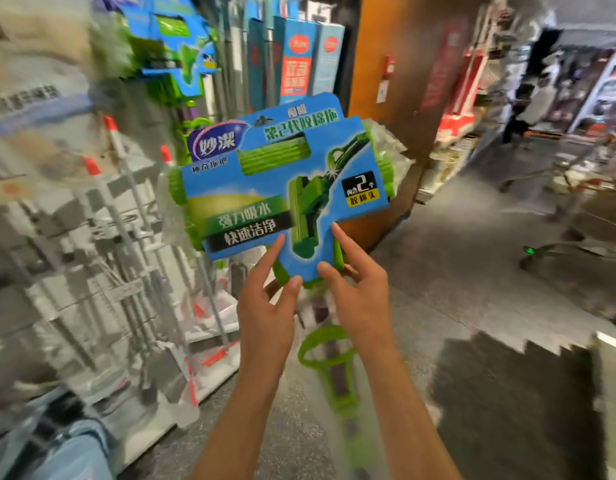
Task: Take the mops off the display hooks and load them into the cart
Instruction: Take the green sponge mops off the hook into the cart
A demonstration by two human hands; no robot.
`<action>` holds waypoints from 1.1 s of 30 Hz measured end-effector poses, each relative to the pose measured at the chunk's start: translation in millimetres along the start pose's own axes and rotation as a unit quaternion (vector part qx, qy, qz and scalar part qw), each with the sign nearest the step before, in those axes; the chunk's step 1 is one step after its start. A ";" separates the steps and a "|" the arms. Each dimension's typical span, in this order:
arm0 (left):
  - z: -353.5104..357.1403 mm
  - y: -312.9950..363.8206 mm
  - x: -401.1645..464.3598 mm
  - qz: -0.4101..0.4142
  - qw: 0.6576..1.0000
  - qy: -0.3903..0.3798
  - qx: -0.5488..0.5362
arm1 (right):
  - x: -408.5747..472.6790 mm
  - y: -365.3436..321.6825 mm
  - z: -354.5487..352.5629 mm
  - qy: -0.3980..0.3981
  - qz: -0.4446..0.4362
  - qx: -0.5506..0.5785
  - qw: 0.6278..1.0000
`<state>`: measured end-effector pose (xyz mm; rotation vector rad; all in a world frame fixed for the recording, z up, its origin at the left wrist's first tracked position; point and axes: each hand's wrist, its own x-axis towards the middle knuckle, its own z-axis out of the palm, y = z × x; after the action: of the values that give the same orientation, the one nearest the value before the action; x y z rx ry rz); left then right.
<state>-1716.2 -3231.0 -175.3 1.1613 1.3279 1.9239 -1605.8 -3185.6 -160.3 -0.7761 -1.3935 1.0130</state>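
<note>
The left hand point(265, 303) and the right hand point(360, 289) were raised side by side, just apart, both gripping the lower neck of a green sponge mop in a blue printed cardboard sleeve point(282, 188). On each hand the thumb pressed the front of the card and the forefinger lay straight up along it, while the other fingers curled out of sight behind the green plastic. The mop head stood directly above the hands, tilted a little to the right, and its green lever loop and handle point(329, 368) ran down between the forearms toward the grey floor point(455, 271). Whether it was clear of its hook could not be told. The likeliest trouble was the long handle: held only near the head, it could swing and strike the racks of grey-handled mops with red tips point(126, 209) standing just to the left, or snag the hanging blue and green mop packs point(171, 53) above. The slick card could also slide in so light a hold, letting the head twist or drop. A wire shopping cart point(576, 258), blurred, stood well apart to the right, so the carry would call for a turn across the aisle, and a hasty swing could catch the orange pillar point(396, 81) behind the mop.
</note>
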 end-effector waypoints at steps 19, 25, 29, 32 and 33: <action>-56.6 -47.1 205.1 0.039 0.995 0.076 0.056 | 178.8 72.4 133.9 -0.061 -0.041 0.017 0.997; -65.2 -66.7 248.6 0.065 0.986 0.093 0.125 | 214.9 95.6 158.1 -0.080 -0.035 0.044 0.995; -60.9 -77.9 271.9 0.056 0.988 0.090 0.114 | 238.9 110.6 163.9 -0.085 -0.020 0.068 0.994; -53.3 -82.0 287.5 0.058 0.987 0.101 0.108 | 260.8 123.1 167.6 -0.092 -0.006 0.085 0.992; -48.8 -82.9 294.8 0.066 0.985 0.110 0.114 | 271.0 125.9 167.8 -0.097 -0.005 0.095 0.991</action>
<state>-1908.1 -2988.2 -155.2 1.1970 1.6628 2.0859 -1810.7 -2911.0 -152.6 -0.5398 -1.4381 1.2196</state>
